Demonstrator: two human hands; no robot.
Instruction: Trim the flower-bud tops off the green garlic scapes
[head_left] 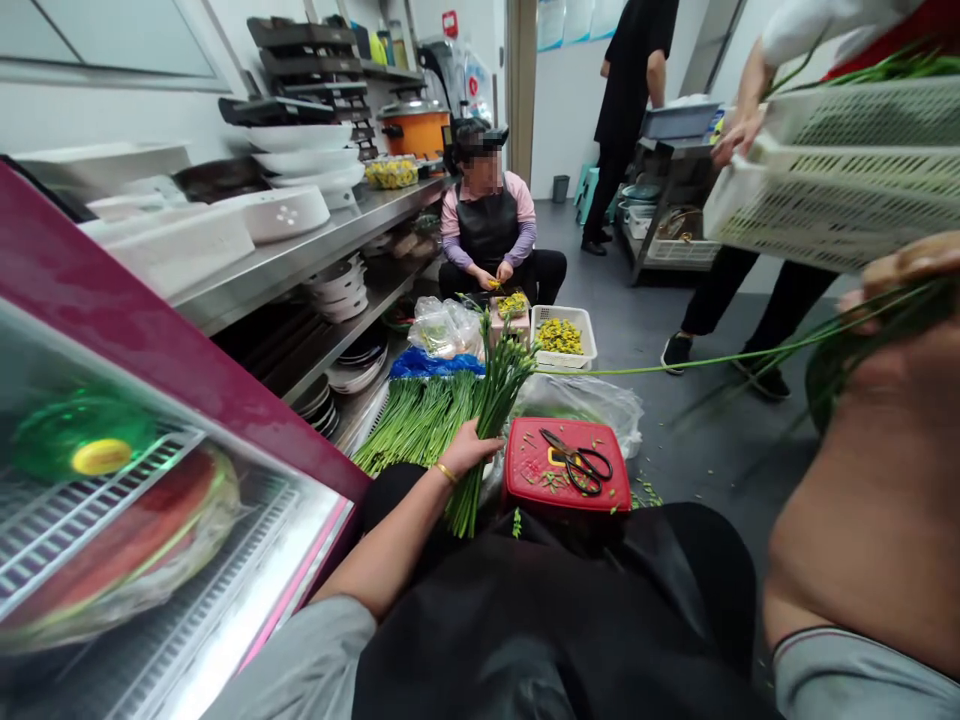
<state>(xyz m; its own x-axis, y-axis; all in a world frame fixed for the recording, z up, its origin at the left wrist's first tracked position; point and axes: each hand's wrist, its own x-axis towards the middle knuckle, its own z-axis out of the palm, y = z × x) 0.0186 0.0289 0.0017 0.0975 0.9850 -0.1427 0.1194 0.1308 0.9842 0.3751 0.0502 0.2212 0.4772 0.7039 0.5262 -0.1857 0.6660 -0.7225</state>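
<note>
My left hand (474, 450) is wrapped round an upright bunch of green flower stalks (495, 400), with pale buds at the top. At the right edge, raised high, my right hand (919, 275) is closed round more long green stalks (832, 370); one thin stem stretches from there toward the bunch. Black-handled scissors (576, 462) lie on a red box lid (525, 465) dotted with green bits. Beside my left hand, many stalks (420, 415) lie in rows near blue plastic (435, 364).
A seated person (489, 220) handles yellow flowers by a white basket (589, 345). At right, someone holds stacked crates (817, 205) close to my right hand. A steel shelf (300, 250) with dishes and a glass-fronted fridge (187, 400) stand left.
</note>
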